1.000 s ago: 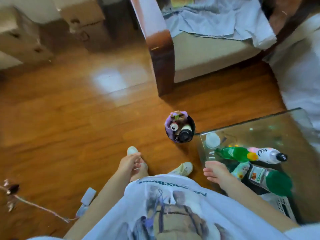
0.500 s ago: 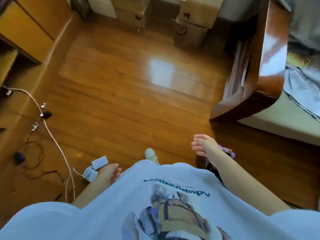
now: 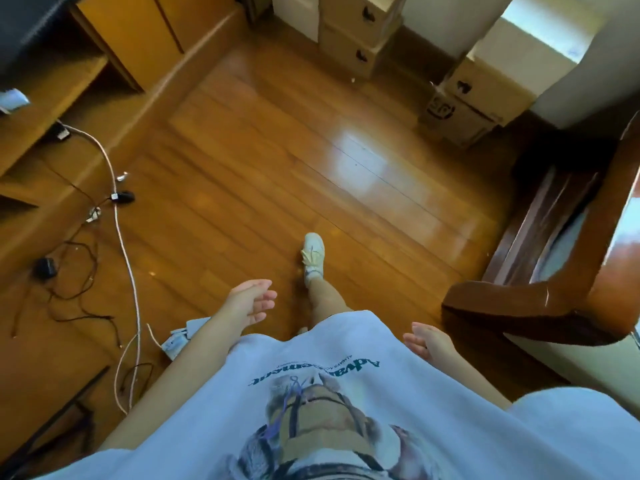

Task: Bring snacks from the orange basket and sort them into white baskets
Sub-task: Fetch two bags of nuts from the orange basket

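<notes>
1. Far to the left of my white sneaker (image 3: 313,255), a wooden cabinet (image 3: 128,39) stands along the wall, with a white cable (image 3: 122,237) trailing from it across the wooden floor (image 3: 263,161) among thin black wires (image 3: 72,299).
2. My left hand (image 3: 250,303) hangs just left of the sneaker and nearer to me, fingers loosely spread and relaxed, holding nothing.
3. A white power adapter (image 3: 180,336) lies on the floor behind my left forearm.
4. My sneaker is planted on the floor, toe pointing away from me.
5. My right hand (image 3: 427,342) hangs to the right of the sneaker, close to my grey printed T-shirt (image 3: 311,393), fingers relaxed and empty.
6. Cardboard boxes (image 3: 464,102) are stacked against the wall well beyond the sneaker and to its right.
7. A dark wooden armrest (image 3: 540,306) curves in at the far right.
8. I cannot see the orange basket, the white baskets or any snacks from here.
</notes>
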